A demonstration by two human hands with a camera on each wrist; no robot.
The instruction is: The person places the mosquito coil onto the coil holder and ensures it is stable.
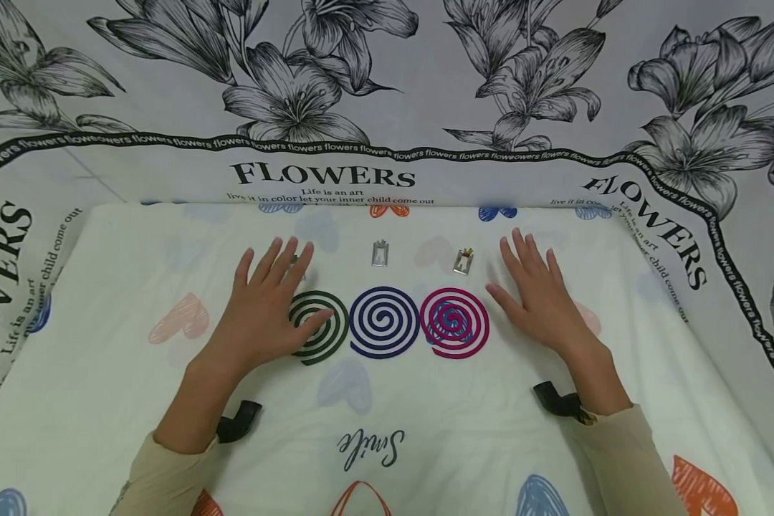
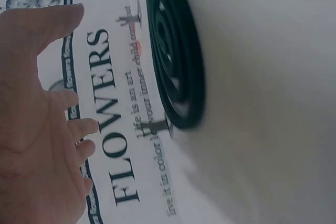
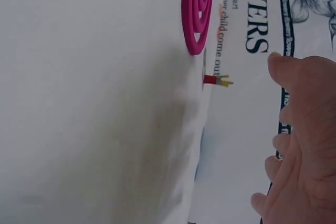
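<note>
Three flat spiral coils lie side by side: dark green [image 1: 338, 326], navy blue [image 1: 384, 322] and magenta [image 1: 484, 324]. Behind them are small metal pieces: a silver frame [image 1: 380, 254] in the middle, one with red and yellow on top [image 1: 464, 261] at the right, and one mostly hidden behind the left fingers. The left hand [image 1: 264, 312], fingers straight and spread, is over the green coil's left part and holds nothing. Right of the magenta coil, the right hand [image 1: 542, 304] is spread and empty. The left wrist view shows the green coil [image 2: 194, 77] beside the left hand [image 2: 42, 119].
A white cloth [image 1: 451, 430] with printed hearts and the word Smile covers the surface. Behind it and at the sides lies floral fabric [image 1: 516, 175] with printed lettering. Black devices [image 1: 239, 421] are at both wrists, above beige sleeves.
</note>
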